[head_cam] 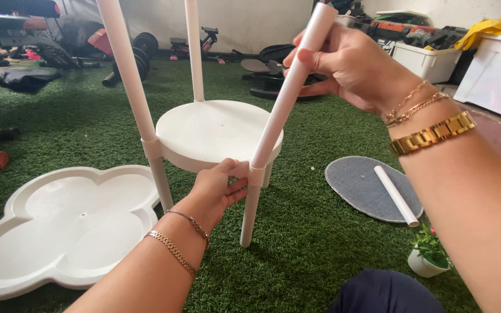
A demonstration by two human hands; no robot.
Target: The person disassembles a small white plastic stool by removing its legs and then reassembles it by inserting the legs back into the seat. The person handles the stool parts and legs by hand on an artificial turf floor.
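Head view: right hand (pixel 343 64) is gripping one of three white tubes (pixel 288 98); left hand (pixel 218 188) is pinching the round shelf (pixel 210 130).

We cannot see the tops of the two far white poles (pixel 127 69), cut off by the upper edge. The left hand (pixel 218 188) hides part of the round shelf's (pixel 215 130) rim. The clover-shaped tray (pixel 59 226) runs off the left edge, and the gym gear (pixel 140 52) behind is too jumbled to sort.
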